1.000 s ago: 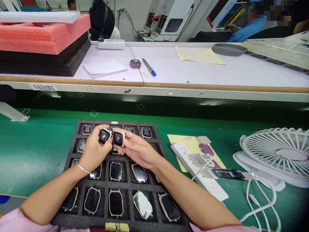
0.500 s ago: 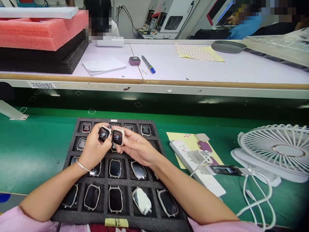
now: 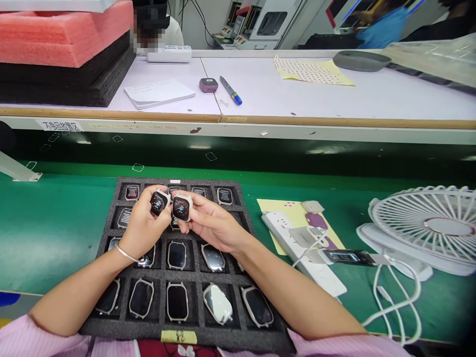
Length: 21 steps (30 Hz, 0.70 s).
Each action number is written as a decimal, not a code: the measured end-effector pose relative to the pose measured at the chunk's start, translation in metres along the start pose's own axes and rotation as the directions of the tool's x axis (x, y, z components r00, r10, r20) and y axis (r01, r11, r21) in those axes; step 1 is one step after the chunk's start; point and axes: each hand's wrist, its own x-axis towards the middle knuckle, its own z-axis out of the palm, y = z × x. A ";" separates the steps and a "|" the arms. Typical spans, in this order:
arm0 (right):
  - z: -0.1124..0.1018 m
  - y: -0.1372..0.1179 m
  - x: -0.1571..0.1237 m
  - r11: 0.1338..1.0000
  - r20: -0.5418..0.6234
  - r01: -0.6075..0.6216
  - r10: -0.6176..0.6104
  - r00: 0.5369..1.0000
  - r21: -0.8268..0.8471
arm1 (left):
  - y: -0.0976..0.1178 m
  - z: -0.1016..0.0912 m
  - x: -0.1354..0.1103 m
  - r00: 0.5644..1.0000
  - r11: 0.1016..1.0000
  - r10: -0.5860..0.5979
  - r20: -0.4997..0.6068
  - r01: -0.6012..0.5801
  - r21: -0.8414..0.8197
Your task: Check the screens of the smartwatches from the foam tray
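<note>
My left hand is closed on a smartwatch body with a lit screen and no strap. Right beside it, my right hand grips a second smartwatch body, whose screen is lit too. Both are held side by side above the back half of a dark foam tray. In the tray's compartments lie several more strapless watches, such as a dark-screened one in the front row and a pale one turned differently. Back-row watches, like the one at the right, show text. My hands and forearms hide some compartments.
To the right are a white power strip with cables, a yellow sheet and a white fan. A raised shelf behind carries a notepad, a marker and stacked foam. A person sits beyond it.
The view has tilted slightly, so the shelf and its items sit a little higher. Both hands keep hold of the same two watches, almost unmoved over the tray.
</note>
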 end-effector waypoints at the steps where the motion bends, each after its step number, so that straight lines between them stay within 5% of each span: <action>1: 0.000 0.000 0.000 1.000 0.001 0.001 -0.001 1.000 0.001 | 0.001 0.000 0.000 1.000 1.000 -0.005 0.002 0.005 0.001; 21: 0.000 -0.001 -0.001 1.000 -0.020 -0.006 0.005 1.000 -0.028 | 0.002 0.000 0.001 1.000 0.999 -0.004 0.011 0.005 -0.038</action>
